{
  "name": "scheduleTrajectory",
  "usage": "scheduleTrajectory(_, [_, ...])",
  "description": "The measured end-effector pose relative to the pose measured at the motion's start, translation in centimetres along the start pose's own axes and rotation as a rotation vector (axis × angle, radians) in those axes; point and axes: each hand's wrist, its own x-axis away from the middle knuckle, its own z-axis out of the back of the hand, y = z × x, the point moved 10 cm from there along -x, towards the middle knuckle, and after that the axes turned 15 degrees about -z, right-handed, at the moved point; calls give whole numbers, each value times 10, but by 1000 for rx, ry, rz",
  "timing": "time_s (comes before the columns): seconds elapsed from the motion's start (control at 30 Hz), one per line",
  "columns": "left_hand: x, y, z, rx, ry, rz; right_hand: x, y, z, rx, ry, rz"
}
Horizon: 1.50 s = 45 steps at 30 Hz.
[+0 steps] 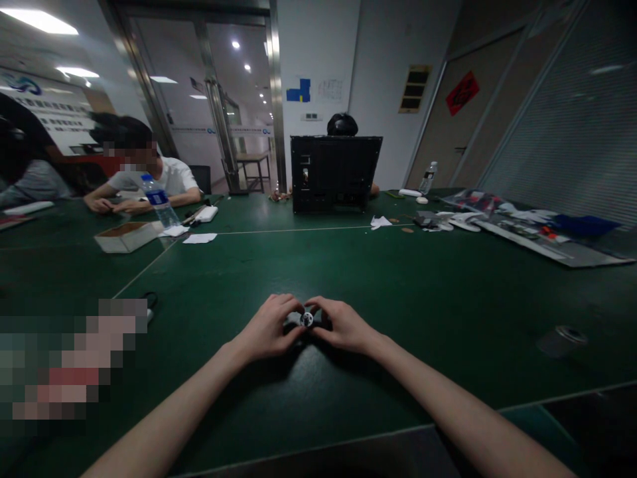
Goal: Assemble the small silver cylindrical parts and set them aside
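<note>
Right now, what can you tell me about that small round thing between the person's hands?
The small round part looks like pale metal, with dark openings in its face; finer detail is too small to tell. It faces upward toward the camera, against a darker piece, held between the left hand and right hand, above the green table.

The left hand (269, 328) and the right hand (343, 325) hold together one small round metal part (307, 319) over the green bench (423, 292). Farther away, a person in white shirt (159, 179) sits near a plastic water bottle (158, 199), and a black case (333, 172) stands on the bench.
</note>
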Motion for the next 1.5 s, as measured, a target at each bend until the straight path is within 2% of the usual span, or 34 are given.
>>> scheduleTrajectory(0.2, [-1,2,1,2,-1,-2,2,-5,2,26,6,27])
scheduleTrajectory(0.87, [1,-4,2,-33,21,23,-1,5,0,34,18,-21])
scheduleTrajectory(1.3, [0,-2,2,7,-7,23,-1,4,-4,28,-7,-19])
scheduleTrajectory(1.5, [0,-7,0,-23,9,35,0,1,-3,30,-8,-11])
